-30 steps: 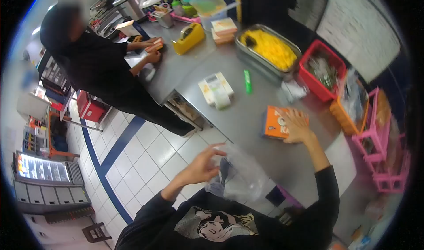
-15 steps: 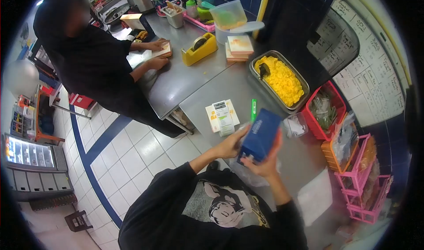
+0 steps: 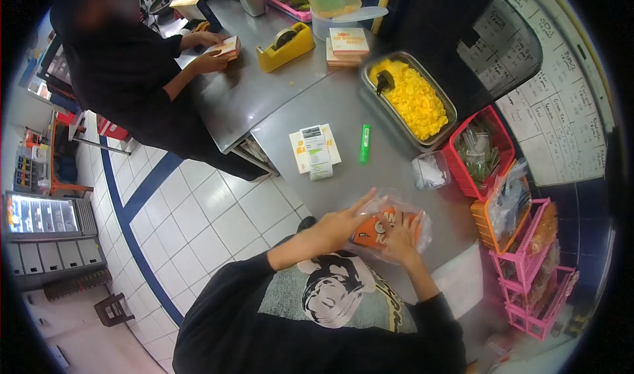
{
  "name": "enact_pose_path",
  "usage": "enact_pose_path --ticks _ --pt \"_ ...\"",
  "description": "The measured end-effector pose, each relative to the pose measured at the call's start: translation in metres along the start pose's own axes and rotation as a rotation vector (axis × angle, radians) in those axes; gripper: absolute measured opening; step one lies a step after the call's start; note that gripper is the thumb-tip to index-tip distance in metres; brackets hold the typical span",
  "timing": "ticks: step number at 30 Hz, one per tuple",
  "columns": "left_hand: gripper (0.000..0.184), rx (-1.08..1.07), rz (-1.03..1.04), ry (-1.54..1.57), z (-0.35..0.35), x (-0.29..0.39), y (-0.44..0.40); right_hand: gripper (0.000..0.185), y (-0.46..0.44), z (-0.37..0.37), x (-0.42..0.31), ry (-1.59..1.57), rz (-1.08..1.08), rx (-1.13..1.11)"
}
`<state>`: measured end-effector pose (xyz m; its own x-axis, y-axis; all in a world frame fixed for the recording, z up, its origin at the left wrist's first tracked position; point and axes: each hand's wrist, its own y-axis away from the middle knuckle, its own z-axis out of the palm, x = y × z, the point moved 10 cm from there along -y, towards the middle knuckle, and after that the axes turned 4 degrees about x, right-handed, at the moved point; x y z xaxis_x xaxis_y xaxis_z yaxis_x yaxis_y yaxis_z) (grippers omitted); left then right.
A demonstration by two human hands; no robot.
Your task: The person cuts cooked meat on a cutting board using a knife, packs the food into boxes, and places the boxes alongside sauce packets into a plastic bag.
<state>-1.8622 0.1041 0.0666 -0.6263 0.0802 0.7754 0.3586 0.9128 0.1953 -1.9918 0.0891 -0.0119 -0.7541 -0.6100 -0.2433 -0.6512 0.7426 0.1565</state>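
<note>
The orange box (image 3: pixel 374 233), white lettering on its face, sits in a clear plastic bag (image 3: pixel 423 223) at the surface's (image 3: pixel 284 120) near edge. Left hand (image 3: pixel 337 230) and right hand (image 3: pixel 400 239) press on it, fingers spread, each grip open.

One cam only, head-worn, looks fwd & down over wearer's chest onto near edge of steel counter (image 3: pixel 290 123); co-worker (image 3: pixel 125 64) far left, baskets (image 3: pixel 485 153) right.
</note>
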Motion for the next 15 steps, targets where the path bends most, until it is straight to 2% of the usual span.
enact_pose_path --ticks 1,4,6,8,9,11,12,13,15 --pt "0.071 -0.164 -0.098 -0.061 0.003 -0.006 0.01 0.097 0.002 -0.003 -0.001 -0.006 -0.002 -0.005" --pt "0.064 0.234 0.447 -0.025 -0.074 0.014 0.043 0.087 0.004 -0.035 0.0 0.126 0.07 -0.023" --pt "0.061 0.399 0.068 0.178 -0.11 -0.053 0.046 0.072 0.003 -0.042 0.001 -0.355 0.094 -0.266" --pt "0.073 0.708 -0.256 0.029 -0.121 -0.122 0.059 0.065 -0.03 -0.101 -0.019 -0.384 0.075 -0.238" --pt "0.073 0.708 -0.257 0.026 -0.103 -0.148 0.054 0.059 -0.056 -0.123 -0.03 -0.404 0.058 -0.203" --pt "0.094 0.945 -0.16 -0.21 -0.079 -0.176 0.051 0.06 -0.115 -0.154 -0.074 -0.32 -0.338 0.261" --pt "0.094 0.948 -0.16 -0.212 -0.062 -0.188 0.042 0.07 -0.148 -0.141 -0.095 -0.235 -0.451 0.281" --pt "0.099 1.004 -0.244 -0.216 -0.048 -0.2 0.038 0.079 -0.174 -0.121 -0.116 -0.149 -0.567 0.295" --pt "0.105 1.075 -0.329 -0.222 -0.031 -0.209 0.032 0.105 -0.224 -0.035 -0.129 0.184 -0.551 0.019"
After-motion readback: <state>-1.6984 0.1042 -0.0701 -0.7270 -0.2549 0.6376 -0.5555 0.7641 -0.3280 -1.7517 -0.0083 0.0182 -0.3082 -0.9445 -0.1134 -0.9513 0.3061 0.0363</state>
